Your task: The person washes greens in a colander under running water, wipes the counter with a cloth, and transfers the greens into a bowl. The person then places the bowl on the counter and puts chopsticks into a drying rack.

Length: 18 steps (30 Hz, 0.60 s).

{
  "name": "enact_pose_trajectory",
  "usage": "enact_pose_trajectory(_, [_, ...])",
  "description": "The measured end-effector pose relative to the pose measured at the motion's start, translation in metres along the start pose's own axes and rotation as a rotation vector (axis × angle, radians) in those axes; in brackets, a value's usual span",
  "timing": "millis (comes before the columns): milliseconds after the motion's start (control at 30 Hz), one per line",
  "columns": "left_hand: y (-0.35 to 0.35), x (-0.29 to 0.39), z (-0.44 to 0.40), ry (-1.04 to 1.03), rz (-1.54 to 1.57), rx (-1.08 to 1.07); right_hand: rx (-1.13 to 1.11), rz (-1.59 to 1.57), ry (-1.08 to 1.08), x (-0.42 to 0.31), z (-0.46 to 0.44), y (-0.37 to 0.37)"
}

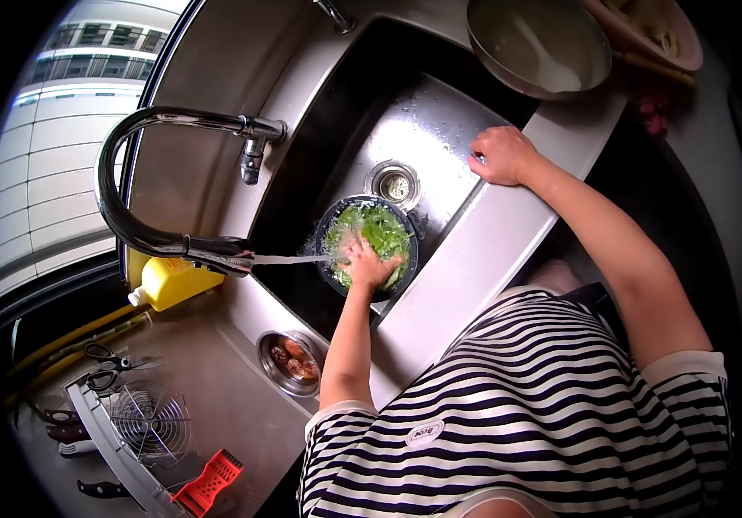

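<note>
My left hand (364, 262) is in a dark round bowl (414, 237) of leafy greens (381, 226) and water. Its fingers are spread over the leaves, with the tips partly under splashing water. A stream from the curved chrome faucet (116, 211) runs into the bowl beside the fingers. The bowl stands in the steel sink (414, 121), close to the drain (397, 185). My right hand (502, 155) rests at the sink's near edge with its fingers curled closed. A small glint shows at those fingers, but what they hold, if anything, is hidden.
Left of the sink are a yellow bottle (177, 283), a metal bowl of reddish-brown items (295, 367), scissors (107, 367), a round wire rack (151, 423), knives (64, 432) and a red grater (209, 483). A large pan (509, 47) with a white spoon stands at upper right.
</note>
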<state>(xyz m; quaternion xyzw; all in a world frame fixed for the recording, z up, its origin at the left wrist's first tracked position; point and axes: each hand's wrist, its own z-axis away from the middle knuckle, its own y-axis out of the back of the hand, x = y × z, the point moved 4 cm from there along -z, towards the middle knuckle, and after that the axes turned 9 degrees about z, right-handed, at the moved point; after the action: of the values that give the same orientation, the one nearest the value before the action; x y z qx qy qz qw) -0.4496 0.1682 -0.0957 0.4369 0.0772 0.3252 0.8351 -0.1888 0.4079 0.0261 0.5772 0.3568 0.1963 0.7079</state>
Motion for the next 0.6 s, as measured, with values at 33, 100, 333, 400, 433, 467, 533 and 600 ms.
enact_pose_trajectory(33, [-0.009,-0.008,-0.008,0.036,0.004,-0.027,0.006,-0.01,0.004,-0.002,0.0,0.0])
enact_pose_trajectory(100, [-0.012,-0.01,-0.013,0.071,-0.007,-0.032,0.026,-0.02,0.001,-0.001,0.001,0.002])
enact_pose_trajectory(333, [0.02,0.025,0.014,0.037,-0.047,0.052,-0.051,0.015,0.005,0.0,0.002,0.0])
enact_pose_trajectory(400, [0.008,0.001,-0.004,0.043,0.033,-0.075,-0.115,0.014,-0.009,-0.001,0.002,0.004])
enact_pose_trajectory(433, [0.029,0.015,0.014,-0.082,0.178,0.056,-0.119,0.013,-0.007,-0.001,0.002,0.005])
enact_pose_trajectory(467, [0.027,0.004,0.009,-0.27,0.222,0.191,-0.124,0.016,-0.013,-0.002,0.003,0.005])
enact_pose_trajectory(533, [0.038,0.002,0.019,-0.323,0.431,0.235,-0.129,0.022,-0.012,-0.002,0.003,0.007])
enact_pose_trajectory(600, [0.066,0.026,0.051,-0.168,0.62,0.137,-0.126,0.035,0.005,-0.003,0.004,0.007])
